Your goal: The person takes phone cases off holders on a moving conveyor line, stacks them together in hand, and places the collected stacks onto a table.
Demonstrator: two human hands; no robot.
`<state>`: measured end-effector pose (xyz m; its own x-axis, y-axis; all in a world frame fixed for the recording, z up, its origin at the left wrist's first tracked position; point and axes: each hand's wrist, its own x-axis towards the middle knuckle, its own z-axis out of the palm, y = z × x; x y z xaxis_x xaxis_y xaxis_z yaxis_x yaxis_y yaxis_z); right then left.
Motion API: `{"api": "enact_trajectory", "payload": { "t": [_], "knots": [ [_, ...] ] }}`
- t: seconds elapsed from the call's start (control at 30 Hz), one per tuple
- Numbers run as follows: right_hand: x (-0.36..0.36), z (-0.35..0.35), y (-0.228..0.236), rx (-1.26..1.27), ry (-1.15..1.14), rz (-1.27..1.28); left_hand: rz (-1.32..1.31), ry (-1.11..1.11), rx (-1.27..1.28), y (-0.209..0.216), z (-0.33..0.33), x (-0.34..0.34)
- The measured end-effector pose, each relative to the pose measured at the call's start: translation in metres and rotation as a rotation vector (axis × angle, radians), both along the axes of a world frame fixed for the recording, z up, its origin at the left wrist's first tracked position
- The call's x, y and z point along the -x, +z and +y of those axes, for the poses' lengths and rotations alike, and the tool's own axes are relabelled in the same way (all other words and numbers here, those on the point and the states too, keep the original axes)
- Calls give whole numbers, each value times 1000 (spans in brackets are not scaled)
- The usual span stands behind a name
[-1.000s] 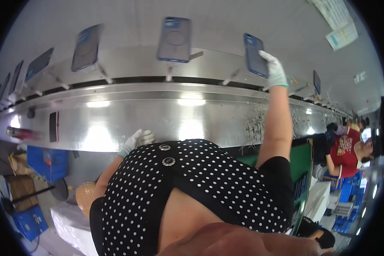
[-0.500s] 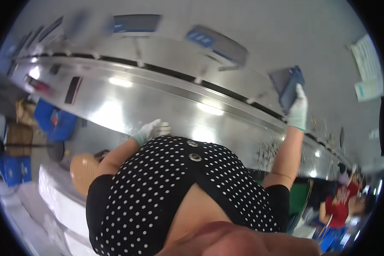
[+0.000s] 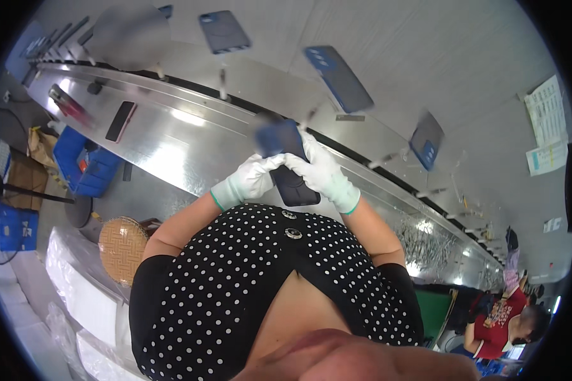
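Note:
In front of my chest, both gloved hands grip a dark blue-black phone case. Its lower end (image 3: pixel 297 190) shows below my fingers, while the upper end is smeared and partly covered. My left hand (image 3: pixel 253 177), in a white glove with a green cuff, pinches its left edge. On the other side, my right hand (image 3: pixel 324 170) has its fingers wrapped round the right edge, and its thumb lies across the middle. Beyond the hands, similar cases stand on holders along the rail: one upper left (image 3: pixel 225 33), one upper centre (image 3: pixel 339 77), another at right (image 3: pixel 427 141).
A shiny metal ledge (image 3: pixel 152 143) runs across in front of me, with a dark phone-shaped piece (image 3: pixel 121 122) on it. Blue bins (image 3: pixel 86 168), a woven stool (image 3: pixel 122 247) and a white plastic-wrapped stack (image 3: pixel 86 292) stand left. A person in red (image 3: pixel 499 320) is at far right.
My right hand has come back from the far right to my chest with the case. My left hand has risen from beside my body and taken hold of it too. The cases along the rail have shifted.

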<state>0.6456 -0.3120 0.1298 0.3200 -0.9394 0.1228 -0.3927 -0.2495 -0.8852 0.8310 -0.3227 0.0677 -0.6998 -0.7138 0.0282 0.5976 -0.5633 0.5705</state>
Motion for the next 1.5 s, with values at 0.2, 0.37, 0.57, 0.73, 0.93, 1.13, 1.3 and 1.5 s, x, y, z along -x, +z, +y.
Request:
{"api": "enact_trajectory", "payload": {
  "t": [0.2, 0.37, 0.57, 0.73, 0.93, 1.13, 1.3, 1.5],
  "knots": [
    [13, -24, 73, 641, -339, 320, -22, 152, -165, -22, 9, -56],
    [4, -134, 121, 1147, -522, 661, 107, -79, -374, -16, 16, -43],
    [88, -165, 127, -140, -229, 296, 74, 84, -256, -27, 8, -70],
    [99, -100, 120, -172, -368, 62, 109, 141, -309, -46, -2, -97],
    [79, -113, 71, -98, -429, -504, 106, -24, -291, -13, -9, -80],
    [85, -139, 97, -439, -395, -681, 97, 77, -297, -16, -10, -87],
    [-41, -76, 129, -104, -112, -375, 168, 285, -197, -10, -12, -106],
    [-142, -73, -18, -18, -31, 9, 91, 224, -72, 2, -11, -120]
  ]
}}
